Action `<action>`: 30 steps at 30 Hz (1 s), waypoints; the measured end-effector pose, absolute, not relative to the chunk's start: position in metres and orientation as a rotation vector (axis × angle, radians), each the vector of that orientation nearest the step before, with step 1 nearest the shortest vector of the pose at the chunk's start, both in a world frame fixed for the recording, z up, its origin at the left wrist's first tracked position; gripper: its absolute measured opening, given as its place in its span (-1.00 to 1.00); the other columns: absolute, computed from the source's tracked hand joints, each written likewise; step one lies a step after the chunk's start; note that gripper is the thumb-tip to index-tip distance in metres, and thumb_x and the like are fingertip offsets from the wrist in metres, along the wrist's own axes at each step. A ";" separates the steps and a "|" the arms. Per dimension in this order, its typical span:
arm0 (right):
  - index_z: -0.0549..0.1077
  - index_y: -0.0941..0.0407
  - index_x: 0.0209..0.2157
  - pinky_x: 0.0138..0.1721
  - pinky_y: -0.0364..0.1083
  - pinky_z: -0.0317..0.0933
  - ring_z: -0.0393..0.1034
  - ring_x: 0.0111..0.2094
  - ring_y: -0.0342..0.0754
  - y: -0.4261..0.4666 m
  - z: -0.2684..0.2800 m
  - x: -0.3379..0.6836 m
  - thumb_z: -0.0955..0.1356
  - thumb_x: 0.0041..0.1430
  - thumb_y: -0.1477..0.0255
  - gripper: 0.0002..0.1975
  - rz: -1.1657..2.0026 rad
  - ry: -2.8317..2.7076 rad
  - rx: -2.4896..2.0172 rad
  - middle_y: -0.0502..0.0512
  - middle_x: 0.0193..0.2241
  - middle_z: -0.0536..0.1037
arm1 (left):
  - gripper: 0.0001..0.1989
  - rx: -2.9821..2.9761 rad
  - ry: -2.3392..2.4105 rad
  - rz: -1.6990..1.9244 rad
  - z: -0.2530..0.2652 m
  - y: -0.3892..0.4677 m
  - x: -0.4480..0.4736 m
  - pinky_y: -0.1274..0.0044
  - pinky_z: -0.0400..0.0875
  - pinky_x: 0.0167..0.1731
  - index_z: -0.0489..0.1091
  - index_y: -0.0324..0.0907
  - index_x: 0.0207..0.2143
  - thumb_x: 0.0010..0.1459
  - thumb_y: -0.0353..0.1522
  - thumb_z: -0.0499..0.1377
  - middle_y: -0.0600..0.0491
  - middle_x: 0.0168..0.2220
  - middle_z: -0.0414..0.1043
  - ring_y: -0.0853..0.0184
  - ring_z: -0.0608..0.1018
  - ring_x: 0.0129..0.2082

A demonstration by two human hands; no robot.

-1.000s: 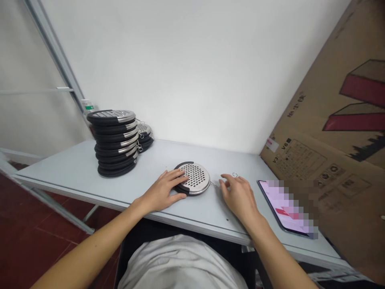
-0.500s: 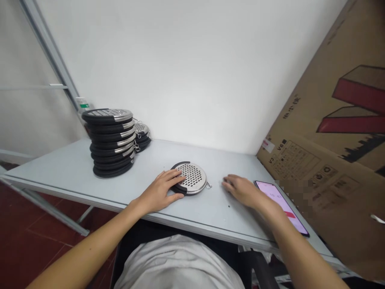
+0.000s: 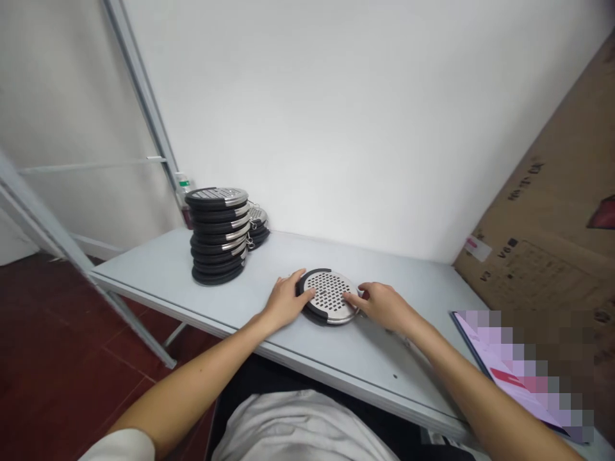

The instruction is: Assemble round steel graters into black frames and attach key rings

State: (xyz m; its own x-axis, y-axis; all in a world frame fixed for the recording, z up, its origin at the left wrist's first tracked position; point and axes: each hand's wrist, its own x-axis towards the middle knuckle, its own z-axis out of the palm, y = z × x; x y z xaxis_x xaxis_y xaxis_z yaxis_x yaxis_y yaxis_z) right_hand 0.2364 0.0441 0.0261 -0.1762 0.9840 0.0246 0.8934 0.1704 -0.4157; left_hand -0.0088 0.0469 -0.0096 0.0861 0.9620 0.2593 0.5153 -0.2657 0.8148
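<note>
A round perforated metal disc point(image 3: 331, 296) with a black rim along its left side lies flat on the table. My left hand point(image 3: 287, 299) grips its left edge, thumb on the metal face and fingers around the black rim. At the right edge, my right hand point(image 3: 382, 306) pinches the disc, its thumb on top and the other fingers curled by the side. Those curled fingers mostly hide the small wire clasp there. Farther left stands a tall stack of similar discs point(image 3: 218, 237) with black and silver rims.
Behind the tall stack sits a shorter pile point(image 3: 259, 224) of discs, and a bottle point(image 3: 182, 182) stands by the wall. A phone point(image 3: 509, 371), partly pixelated, lies at the right. Beside it leans a large cardboard box point(image 3: 538, 224). The table's front edge point(image 3: 336, 378) runs before me.
My right hand has moved left from the bare table onto the disc's right edge. My left hand has shifted its hold along the black rim. The view has turned left.
</note>
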 end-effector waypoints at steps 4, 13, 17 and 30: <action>0.49 0.16 -0.23 -0.39 -0.06 0.32 0.53 -0.33 0.10 0.061 0.021 0.221 0.46 -0.03 0.06 -0.52 0.954 -1.838 -1.589 0.23 -0.30 0.63 | -0.40 1.471 1.063 1.313 -0.004 0.042 -0.008 0.33 0.43 0.01 0.34 -0.14 0.13 0.00 -0.33 0.36 -0.12 0.17 0.36 0.13 0.56 -0.03; 0.51 0.22 -0.17 -0.24 0.01 0.44 0.55 -0.23 0.15 0.051 0.021 0.223 0.62 -0.31 0.34 -0.41 1.388 -1.209 -1.281 0.29 -0.21 0.63 | -0.30 1.089 0.840 1.080 0.003 0.036 -0.015 0.40 0.46 -0.16 0.30 -0.23 0.15 -0.06 -0.40 0.42 -0.18 -0.07 0.53 0.18 0.58 -0.17; 0.57 0.24 -0.29 -0.19 0.02 0.44 0.56 -0.25 0.14 0.054 0.023 0.228 0.61 -0.27 0.38 -0.56 1.543 -1.182 -1.185 0.29 -0.27 0.66 | -0.34 1.070 0.815 1.060 0.004 0.036 -0.015 0.43 0.45 -0.17 0.32 -0.22 0.13 -0.04 -0.39 0.41 -0.15 -0.10 0.54 0.24 0.58 -0.21; 0.59 0.23 -0.35 -0.36 -0.05 0.46 0.57 -0.40 0.07 0.056 0.038 0.275 0.58 -0.18 0.43 -0.71 1.512 -1.125 -1.256 0.29 -0.36 0.67 | -0.36 1.096 0.950 1.142 -0.002 0.036 -0.015 0.52 0.42 -0.29 0.34 -0.22 0.12 -0.03 -0.33 0.39 -0.07 -0.20 0.56 0.30 0.57 -0.28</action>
